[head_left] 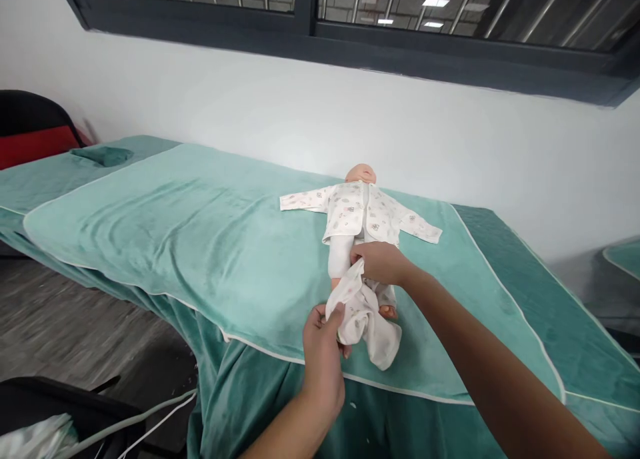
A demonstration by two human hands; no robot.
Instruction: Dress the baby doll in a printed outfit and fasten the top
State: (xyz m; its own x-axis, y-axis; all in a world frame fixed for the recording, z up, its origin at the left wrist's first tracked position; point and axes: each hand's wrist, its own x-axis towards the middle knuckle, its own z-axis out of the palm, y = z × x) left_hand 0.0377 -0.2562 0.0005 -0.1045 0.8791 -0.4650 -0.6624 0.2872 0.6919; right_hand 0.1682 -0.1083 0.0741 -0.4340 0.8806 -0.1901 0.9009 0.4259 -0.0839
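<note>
A baby doll (361,174) lies on its back on a teal towel (200,246), dressed in a white patterned top (360,212) with the sleeves spread out. My left hand (323,352) pinches the lower edge of small white patterned trousers (367,319) bunched at the doll's legs. My right hand (380,260) grips the waist end of the same trousers, just below the top's hem. One doll foot (387,310) shows beside the cloth.
The towel covers a long teal-draped table (575,326) against a white wall under a dark window frame. A folded teal cloth (103,155) lies far left. A black and red chair (30,129) stands at left. White cables (150,412) hang low left.
</note>
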